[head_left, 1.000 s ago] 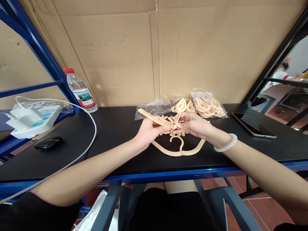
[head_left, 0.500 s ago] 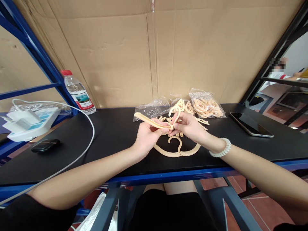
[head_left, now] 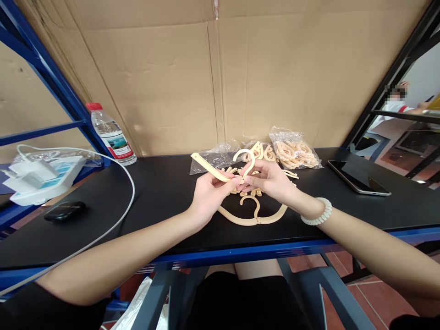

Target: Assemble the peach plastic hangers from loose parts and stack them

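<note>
My left hand [head_left: 210, 195] is closed on a beige plastic hanger arm [head_left: 206, 166], whose free end points up and left. In my right hand [head_left: 270, 179] is a beige hook piece [head_left: 252, 158], its curve upward. The two pieces meet between my fingertips, where fingers hide the joint. Below my hands an assembled beige hanger [head_left: 247, 222] lies on the black table [head_left: 165, 192] with its hook toward the back. Behind my hands is a pile of loose beige pieces [head_left: 257, 191], partly covered by them.
At the back are a clear bag [head_left: 215, 156] and a bag of beige pieces [head_left: 295, 151]. A phone [head_left: 359, 178] lies right. Left are a water bottle [head_left: 113, 135], a black mouse [head_left: 65, 210], a power strip [head_left: 63, 178] and a white cable [head_left: 132, 188]. A person [head_left: 392, 107] is beyond the rack.
The hook piece has turned so that its open curve shows above my right fingers. The hanger arm has rotated slightly, showing its flat face. Both hands stay in nearly the same place.
</note>
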The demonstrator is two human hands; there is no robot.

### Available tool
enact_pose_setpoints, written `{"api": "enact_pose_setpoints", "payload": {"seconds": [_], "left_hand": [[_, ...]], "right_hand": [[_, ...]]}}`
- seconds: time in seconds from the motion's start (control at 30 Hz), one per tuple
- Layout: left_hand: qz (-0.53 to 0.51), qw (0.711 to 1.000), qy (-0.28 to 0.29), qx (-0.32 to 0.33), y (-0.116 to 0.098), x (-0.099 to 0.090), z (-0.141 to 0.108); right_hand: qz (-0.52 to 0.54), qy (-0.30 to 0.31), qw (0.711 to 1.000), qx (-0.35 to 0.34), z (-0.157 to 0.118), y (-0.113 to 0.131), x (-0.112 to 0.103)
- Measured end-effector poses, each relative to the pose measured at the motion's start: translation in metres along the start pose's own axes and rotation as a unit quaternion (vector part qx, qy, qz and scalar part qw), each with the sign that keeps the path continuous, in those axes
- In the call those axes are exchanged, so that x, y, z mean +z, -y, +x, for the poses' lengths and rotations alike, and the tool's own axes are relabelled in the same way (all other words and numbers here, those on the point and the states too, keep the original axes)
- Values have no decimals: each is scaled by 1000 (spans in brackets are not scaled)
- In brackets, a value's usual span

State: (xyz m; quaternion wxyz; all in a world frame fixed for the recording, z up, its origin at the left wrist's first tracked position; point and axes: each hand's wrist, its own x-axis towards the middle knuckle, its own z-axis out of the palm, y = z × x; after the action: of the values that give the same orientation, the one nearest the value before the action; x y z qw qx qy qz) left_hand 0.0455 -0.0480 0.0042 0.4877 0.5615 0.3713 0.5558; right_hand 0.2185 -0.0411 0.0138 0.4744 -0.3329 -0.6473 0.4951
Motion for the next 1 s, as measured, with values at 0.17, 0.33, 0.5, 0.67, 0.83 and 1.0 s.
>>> {"api": "enact_pose_setpoints", "payload": {"seconds": [0.17, 0.33, 0.5, 0.67, 0.83, 1.0], "left_hand": [[-4, 1000, -7, -6, -1, -1, 1], [-11, 1000, 11, -13, 0, 0, 3], [-31, 995, 87, -22, 4, -1, 5], [-38, 997, 62, -37, 6, -3, 8], [-46, 995, 60, -61, 3, -2, 8], [-39, 996, 43, -66, -1, 0, 5]], "right_hand": [[7, 13, 1000, 5, 0, 3, -4], [-4, 3, 1000, 16, 2, 5, -10], [-34, -9, 999, 0, 2, 7, -9], [-51, -1, 999, -8, 5, 10, -20], [45, -22, 999, -6, 9, 8, -36], [-38, -53, 998, -2, 10, 8, -38]]}}
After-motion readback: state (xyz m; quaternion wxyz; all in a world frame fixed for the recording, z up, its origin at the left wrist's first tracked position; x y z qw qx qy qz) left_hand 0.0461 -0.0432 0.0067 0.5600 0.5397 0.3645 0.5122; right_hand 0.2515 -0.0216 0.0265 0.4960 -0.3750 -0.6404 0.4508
